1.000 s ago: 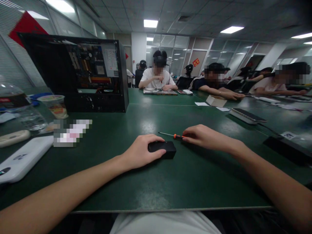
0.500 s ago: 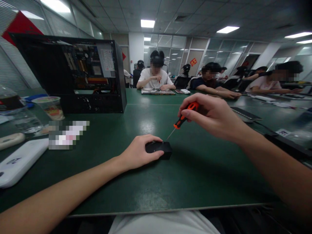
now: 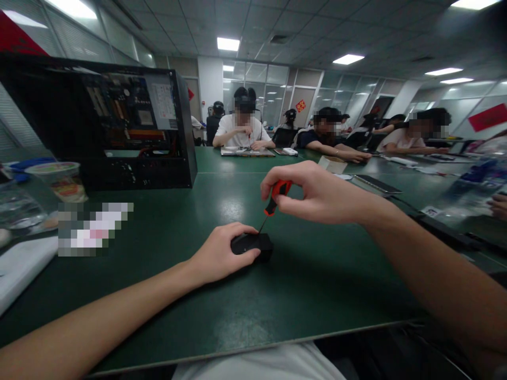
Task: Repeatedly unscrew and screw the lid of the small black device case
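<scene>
My left hand [image 3: 224, 252] is wrapped round a small black box-shaped device [image 3: 266, 247], thumb on the near side and fingers on the far side, holding it on the green table [image 3: 237, 303]. What kind of device it is I cannot make out. In my right hand [image 3: 317, 192] is a screwdriver [image 3: 272, 203] with an orange and black handle, gripped from above between thumb and fingers. Its thin shaft slants down to the left, and the tip meets the top of the black device near my left fingertips. The exact contact point is too small to see.
An open black computer case [image 3: 184, 132] stands at the back left. Nearer on that side are a plastic cup [image 3: 63, 182] and a white object [image 3: 27, 264]. A dark flat device [image 3: 376, 183] lies to the right. Across the table a person [image 3: 243, 129] works with their hands.
My right hand has lowered the screwdriver and turned it steeper, bringing the tip onto the black device. My left hand keeps its hold. The whole view has swung a little to the right.
</scene>
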A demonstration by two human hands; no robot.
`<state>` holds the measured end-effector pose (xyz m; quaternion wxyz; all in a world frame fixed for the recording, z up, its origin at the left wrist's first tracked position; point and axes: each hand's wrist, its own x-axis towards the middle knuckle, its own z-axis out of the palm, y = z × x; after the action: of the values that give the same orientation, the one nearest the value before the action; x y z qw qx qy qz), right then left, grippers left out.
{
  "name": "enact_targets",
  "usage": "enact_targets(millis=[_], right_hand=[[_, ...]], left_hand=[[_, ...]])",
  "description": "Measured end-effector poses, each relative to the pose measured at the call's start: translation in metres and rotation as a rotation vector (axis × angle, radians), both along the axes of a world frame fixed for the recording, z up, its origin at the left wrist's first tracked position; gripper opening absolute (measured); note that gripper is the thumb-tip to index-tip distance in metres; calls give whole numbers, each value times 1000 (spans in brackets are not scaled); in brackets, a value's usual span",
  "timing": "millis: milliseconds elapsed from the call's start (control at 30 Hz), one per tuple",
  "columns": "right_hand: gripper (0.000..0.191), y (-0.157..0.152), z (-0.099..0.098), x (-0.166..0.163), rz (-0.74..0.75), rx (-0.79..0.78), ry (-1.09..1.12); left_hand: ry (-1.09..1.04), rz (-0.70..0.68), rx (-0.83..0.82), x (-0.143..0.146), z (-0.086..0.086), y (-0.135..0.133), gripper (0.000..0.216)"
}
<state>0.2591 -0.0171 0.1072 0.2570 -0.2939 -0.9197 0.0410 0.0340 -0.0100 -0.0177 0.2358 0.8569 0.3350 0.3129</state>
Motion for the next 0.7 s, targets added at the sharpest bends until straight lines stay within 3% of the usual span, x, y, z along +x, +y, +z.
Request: enact_targets(millis=[133,333,433,700], right_hand=[[15,2,14,-16,-32,-10,-134],[24,3,19,-23,19,9,-201],[16,1,22,-20,32,10,-247],[12,-2,26,-24,180,-34,-150]], left_hand=[[1,4,0,0,-1,0,30],[-1,-6,-3,-3,-2,0,31],[-28,-33,33,-3,-1,-1,31],[-73,-121,181,-10,0,-1,15]])
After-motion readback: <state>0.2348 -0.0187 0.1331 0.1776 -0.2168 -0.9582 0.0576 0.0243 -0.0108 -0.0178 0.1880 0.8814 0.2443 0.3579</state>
